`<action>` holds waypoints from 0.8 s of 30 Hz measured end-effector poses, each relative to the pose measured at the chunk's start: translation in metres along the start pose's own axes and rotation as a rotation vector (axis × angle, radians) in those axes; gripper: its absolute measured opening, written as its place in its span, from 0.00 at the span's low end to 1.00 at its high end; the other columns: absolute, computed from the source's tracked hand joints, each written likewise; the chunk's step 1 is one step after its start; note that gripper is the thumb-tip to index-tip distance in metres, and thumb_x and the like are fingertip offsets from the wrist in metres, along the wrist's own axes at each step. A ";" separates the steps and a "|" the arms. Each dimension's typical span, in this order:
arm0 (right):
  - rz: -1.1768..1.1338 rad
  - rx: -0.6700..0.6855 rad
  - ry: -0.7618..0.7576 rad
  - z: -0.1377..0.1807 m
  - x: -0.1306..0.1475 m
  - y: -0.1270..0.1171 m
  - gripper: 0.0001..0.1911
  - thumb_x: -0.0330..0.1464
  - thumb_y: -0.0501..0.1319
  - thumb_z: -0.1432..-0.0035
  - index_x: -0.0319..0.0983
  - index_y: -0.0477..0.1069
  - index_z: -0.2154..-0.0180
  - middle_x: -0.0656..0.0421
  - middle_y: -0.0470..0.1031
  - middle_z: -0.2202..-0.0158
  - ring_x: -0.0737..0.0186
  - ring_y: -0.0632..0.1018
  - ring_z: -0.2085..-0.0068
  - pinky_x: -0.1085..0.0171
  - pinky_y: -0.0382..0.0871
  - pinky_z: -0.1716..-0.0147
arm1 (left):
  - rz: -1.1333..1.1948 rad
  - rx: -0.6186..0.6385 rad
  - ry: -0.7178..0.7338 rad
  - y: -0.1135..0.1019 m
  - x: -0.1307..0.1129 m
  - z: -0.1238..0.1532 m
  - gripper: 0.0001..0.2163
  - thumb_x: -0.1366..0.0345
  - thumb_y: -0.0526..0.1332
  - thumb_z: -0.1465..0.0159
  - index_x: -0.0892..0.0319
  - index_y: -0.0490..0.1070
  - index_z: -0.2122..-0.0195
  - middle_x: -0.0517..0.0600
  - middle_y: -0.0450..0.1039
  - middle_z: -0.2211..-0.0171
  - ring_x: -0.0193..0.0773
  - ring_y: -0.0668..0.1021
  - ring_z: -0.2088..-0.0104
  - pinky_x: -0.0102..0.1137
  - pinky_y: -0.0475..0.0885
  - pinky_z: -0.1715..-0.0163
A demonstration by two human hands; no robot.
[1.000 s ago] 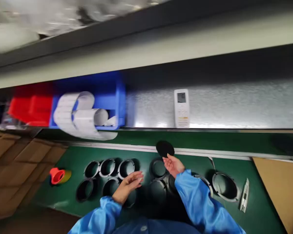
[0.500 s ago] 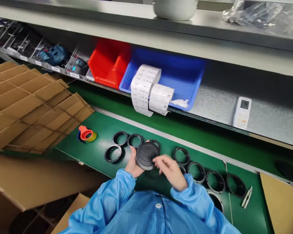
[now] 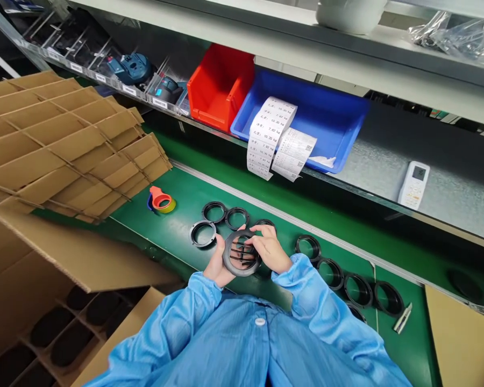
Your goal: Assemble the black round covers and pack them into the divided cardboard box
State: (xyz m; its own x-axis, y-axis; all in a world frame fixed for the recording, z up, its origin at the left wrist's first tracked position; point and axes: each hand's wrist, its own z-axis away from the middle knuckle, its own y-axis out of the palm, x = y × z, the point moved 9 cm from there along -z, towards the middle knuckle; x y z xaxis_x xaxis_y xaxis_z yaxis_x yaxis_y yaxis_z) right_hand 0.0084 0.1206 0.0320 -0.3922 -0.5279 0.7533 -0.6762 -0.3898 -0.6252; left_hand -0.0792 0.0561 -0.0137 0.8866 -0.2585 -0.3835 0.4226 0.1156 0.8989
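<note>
Holding a black slotted ring (image 3: 241,252) above the green bench (image 3: 177,215), your left hand (image 3: 218,264) grips its near-left edge and your right hand (image 3: 271,250) clasps its right rim; loose black rings (image 3: 213,212) lie just beyond.

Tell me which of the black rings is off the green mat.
The black ring with bars across its opening, held up in both hands; the plain open rings all lie flat on the green mat.

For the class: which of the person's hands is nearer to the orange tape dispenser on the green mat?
Left. The left hand grips the black slatted ring's near-left edge, on the side facing the tape dispenser. The right hand holds the ring's far-right side, farther away.
</note>
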 end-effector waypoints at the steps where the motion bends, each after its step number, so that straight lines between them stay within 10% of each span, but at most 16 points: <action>1: -0.011 0.004 -0.007 0.000 0.003 0.002 0.28 0.44 0.44 0.28 0.44 0.82 0.60 0.54 0.71 0.47 0.53 0.63 0.43 0.49 0.58 0.38 | 0.011 -0.013 0.003 -0.001 -0.001 0.003 0.36 0.39 0.51 0.36 0.52 0.53 0.32 0.60 0.72 0.44 0.55 0.73 0.43 0.57 0.61 0.41; 6: 0.006 -0.029 -0.107 0.019 0.024 0.019 0.24 0.44 0.45 0.29 0.45 0.72 0.43 0.53 0.62 0.37 0.50 0.60 0.37 0.45 0.55 0.37 | 0.083 -0.159 0.005 -0.025 -0.005 0.013 0.36 0.37 0.51 0.37 0.55 0.60 0.35 0.61 0.72 0.45 0.56 0.74 0.45 0.55 0.65 0.43; 11: 0.109 0.235 -0.236 0.043 0.031 0.084 0.32 0.47 0.59 0.37 0.43 0.61 0.35 0.48 0.56 0.32 0.44 0.54 0.32 0.41 0.49 0.34 | 0.147 -0.372 -0.047 -0.072 0.000 0.032 0.31 0.40 0.54 0.36 0.57 0.67 0.41 0.58 0.77 0.51 0.54 0.77 0.49 0.47 0.71 0.47; 19: 0.030 0.738 -0.114 -0.003 0.011 0.198 0.69 0.52 0.74 0.63 0.41 0.38 0.29 0.41 0.43 0.30 0.35 0.52 0.32 0.40 0.53 0.37 | 0.170 -0.406 -0.034 -0.121 -0.019 0.060 0.34 0.38 0.56 0.38 0.57 0.65 0.39 0.60 0.76 0.50 0.57 0.76 0.47 0.48 0.70 0.46; 24: 0.297 0.426 -0.085 -0.083 0.000 0.224 0.64 0.47 0.73 0.61 0.36 0.45 0.30 0.40 0.49 0.33 0.37 0.56 0.35 0.44 0.53 0.37 | 0.046 -0.776 0.016 -0.204 -0.059 0.078 0.33 0.37 0.55 0.39 0.50 0.61 0.38 0.57 0.68 0.42 0.52 0.70 0.41 0.46 0.68 0.46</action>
State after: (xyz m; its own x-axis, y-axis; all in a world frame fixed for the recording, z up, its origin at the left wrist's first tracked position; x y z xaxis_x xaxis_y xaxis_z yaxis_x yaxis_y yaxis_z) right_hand -0.1950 0.0963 -0.0906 -0.4642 -0.7148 0.5231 -0.2230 -0.4772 -0.8500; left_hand -0.2327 -0.0266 -0.1578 0.9064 -0.2238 -0.3583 0.3909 0.7659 0.5105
